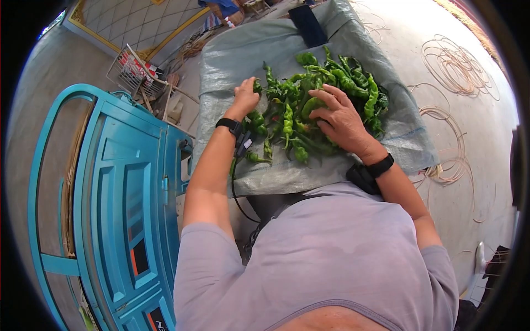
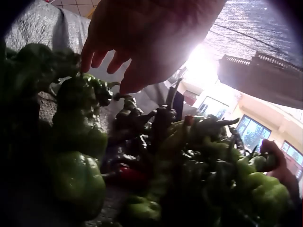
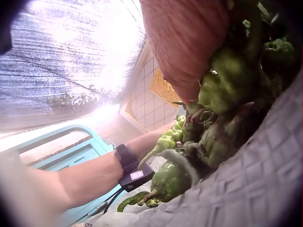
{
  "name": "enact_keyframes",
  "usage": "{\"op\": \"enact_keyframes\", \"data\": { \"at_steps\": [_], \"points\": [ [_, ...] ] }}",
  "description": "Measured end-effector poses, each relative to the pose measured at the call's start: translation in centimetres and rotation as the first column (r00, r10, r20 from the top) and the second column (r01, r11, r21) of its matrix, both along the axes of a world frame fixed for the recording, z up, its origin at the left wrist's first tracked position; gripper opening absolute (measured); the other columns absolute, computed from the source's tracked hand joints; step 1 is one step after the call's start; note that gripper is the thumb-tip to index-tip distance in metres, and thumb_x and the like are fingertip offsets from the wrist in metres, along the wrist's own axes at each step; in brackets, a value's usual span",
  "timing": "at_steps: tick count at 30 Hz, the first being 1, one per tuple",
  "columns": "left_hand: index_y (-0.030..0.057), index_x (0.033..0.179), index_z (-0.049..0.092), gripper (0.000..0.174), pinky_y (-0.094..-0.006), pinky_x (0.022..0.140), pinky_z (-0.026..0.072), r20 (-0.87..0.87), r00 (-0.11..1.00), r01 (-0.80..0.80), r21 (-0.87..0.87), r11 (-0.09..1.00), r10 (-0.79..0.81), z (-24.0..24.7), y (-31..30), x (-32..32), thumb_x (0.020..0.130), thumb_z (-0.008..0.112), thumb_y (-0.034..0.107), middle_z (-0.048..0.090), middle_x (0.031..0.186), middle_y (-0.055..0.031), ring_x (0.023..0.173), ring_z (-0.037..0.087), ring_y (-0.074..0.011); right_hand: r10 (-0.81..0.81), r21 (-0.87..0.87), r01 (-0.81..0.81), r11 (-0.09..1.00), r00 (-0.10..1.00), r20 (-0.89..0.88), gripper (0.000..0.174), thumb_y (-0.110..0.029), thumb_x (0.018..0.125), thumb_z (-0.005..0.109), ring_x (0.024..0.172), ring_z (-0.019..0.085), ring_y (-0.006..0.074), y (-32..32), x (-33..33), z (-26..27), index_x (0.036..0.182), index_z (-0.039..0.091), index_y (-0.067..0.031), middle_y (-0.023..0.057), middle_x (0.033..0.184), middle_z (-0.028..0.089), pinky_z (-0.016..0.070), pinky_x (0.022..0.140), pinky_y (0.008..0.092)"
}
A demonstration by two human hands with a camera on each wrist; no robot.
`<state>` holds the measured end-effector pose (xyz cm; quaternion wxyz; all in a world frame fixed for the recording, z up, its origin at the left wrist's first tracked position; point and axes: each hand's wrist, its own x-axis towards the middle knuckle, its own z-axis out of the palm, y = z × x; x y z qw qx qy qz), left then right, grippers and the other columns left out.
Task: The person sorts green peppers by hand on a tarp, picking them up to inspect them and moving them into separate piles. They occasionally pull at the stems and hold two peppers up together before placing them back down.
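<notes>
A heap of green peppers (image 1: 287,124), a few with reddish or dark spots, lies on a grey woven plastic sheet (image 1: 221,60). At the heap's left edge is my left hand (image 1: 246,99), its fingertips around a small green pepper (image 1: 257,85). From the left wrist, the fingers and thumb of that hand (image 2: 147,38) come down on either side of a green pepper (image 2: 102,90). Over the heap's middle my right hand (image 1: 342,118) rests with spread, slightly bent fingers. In the right wrist view it touches a green pepper (image 3: 225,85); some fingertips are hidden.
A dark phone (image 1: 308,26) lies at the sheet's far edge. On the left stands a blue metal vehicle body (image 1: 127,182), with a wire basket (image 1: 130,71) beyond it. Coils of thin cord (image 1: 455,66) lie on the floor at right.
</notes>
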<state>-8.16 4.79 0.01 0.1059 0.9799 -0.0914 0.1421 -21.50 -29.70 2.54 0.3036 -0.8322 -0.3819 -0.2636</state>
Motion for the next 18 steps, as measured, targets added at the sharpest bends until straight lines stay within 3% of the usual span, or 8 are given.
{"op": "enact_keyframes", "data": {
  "at_steps": [2, 5, 8, 11, 14, 15, 18],
  "points": [
    [0.005, 0.137, 0.047, 0.06, -0.0449, 0.106, 0.0351, 0.059, 0.998, -0.032, -0.005, 0.999, 0.032, -2.5, 1.2, 1.4, 0.079, 0.062, 0.016, 0.049, 0.136, -0.0177, 0.122, 0.047, -0.0364, 0.005, 0.002, -0.005, 1.0, 1.0, -0.001, 0.02, -0.007, 0.076, 0.067, 0.136, 0.035, 0.0288, -0.1, -0.1, 0.1, 0.095, 0.071, -0.0126, 0.0017, 0.14, 0.047, 0.0349, 0.11, 0.0409],
    [0.0085, 0.137, 0.048, 0.061, -0.0457, 0.103, 0.0379, 0.019, 0.984, -0.177, 0.127, 0.976, 0.176, 0.2, -2.1, -1.5, 0.078, 0.064, 0.015, 0.046, 0.133, -0.0161, 0.117, 0.047, -0.0389, -0.01, -0.015, 0.01, 1.0, 1.0, 0.003, 0.02, -0.007, 0.076, 0.067, 0.136, 0.036, 0.0289, -0.1, -0.2, 0.3, 0.095, 0.071, -0.0124, 0.0017, 0.14, 0.047, 0.0354, 0.109, 0.0411],
    [0.0122, 0.133, 0.05, 0.059, -0.0464, 0.099, 0.0413, -0.163, 0.961, -0.2, 0.147, 0.969, 0.223, 1.5, -3.3, -2.3, 0.077, 0.066, 0.013, 0.042, 0.133, -0.0146, 0.113, 0.046, -0.0396, -0.015, -0.01, 0.015, 1.0, 1.0, -0.01, 0.02, -0.008, 0.077, 0.066, 0.136, 0.036, 0.029, 0.0, -0.2, 0.1, 0.096, 0.071, -0.0125, 0.0016, 0.14, 0.047, 0.0355, 0.109, 0.041],
    [0.0129, 0.123, 0.053, 0.048, -0.0464, 0.096, 0.0442, 0.009, 0.996, -0.09, 0.186, 0.978, 0.09, 0.8, -2.4, -3.3, 0.077, 0.068, 0.012, 0.05, 0.126, -0.0157, 0.112, 0.05, -0.0382, -0.015, -0.007, 0.015, 1.0, 1.0, 0.0, 0.019, -0.008, 0.077, 0.066, 0.136, 0.035, 0.0287, 0.0, -0.1, 0.0, 0.095, 0.071, -0.013, 0.0012, 0.14, 0.047, 0.0359, 0.109, 0.0411],
    [0.0134, 0.115, 0.051, 0.039, -0.0456, 0.093, 0.0455, -0.053, 0.992, -0.1, 0.244, 0.965, 0.116, 1.5, -2.1, -3.2, 0.08, 0.067, 0.015, 0.058, 0.116, -0.0159, 0.109, 0.053, -0.0359, -0.016, -0.008, 0.016, 1.0, 1.0, 0.0, 0.019, -0.008, 0.077, 0.067, 0.136, 0.036, 0.0285, 0.0, 0.0, -0.1, 0.094, 0.072, -0.0133, 0.0009, 0.141, 0.047, 0.0358, 0.109, 0.0412],
    [0.0095, 0.112, 0.051, 0.035, -0.046, 0.089, 0.0474, 0.038, 0.989, -0.147, 0.212, 0.966, 0.142, 1.8, -2.5, -3.6, 0.083, 0.068, 0.017, 0.062, 0.109, -0.0168, 0.105, 0.058, -0.0361, -0.019, -0.007, 0.019, 1.0, 1.0, 0.002, 0.019, -0.008, 0.077, 0.067, 0.136, 0.036, 0.0285, -0.1, 0.0, -0.2, 0.094, 0.072, -0.0134, 0.0009, 0.141, 0.047, 0.0357, 0.109, 0.0411],
    [0.0063, 0.113, 0.051, 0.035, -0.0467, 0.087, 0.0487, 0.087, 0.962, -0.248, -0.12, 0.961, 0.259, 4.3, -4.1, -4.6, 0.085, 0.068, 0.018, 0.061, 0.114, -0.0173, 0.106, 0.06, -0.0365, -0.023, -0.01, 0.023, 1.0, 1.0, 0.001, 0.019, -0.008, 0.076, 0.067, 0.136, 0.036, 0.0285, 0.0, 0.0, -0.1, 0.094, 0.072, -0.0133, 0.0008, 0.14, 0.047, 0.0353, 0.11, 0.0411]
  ]
}}
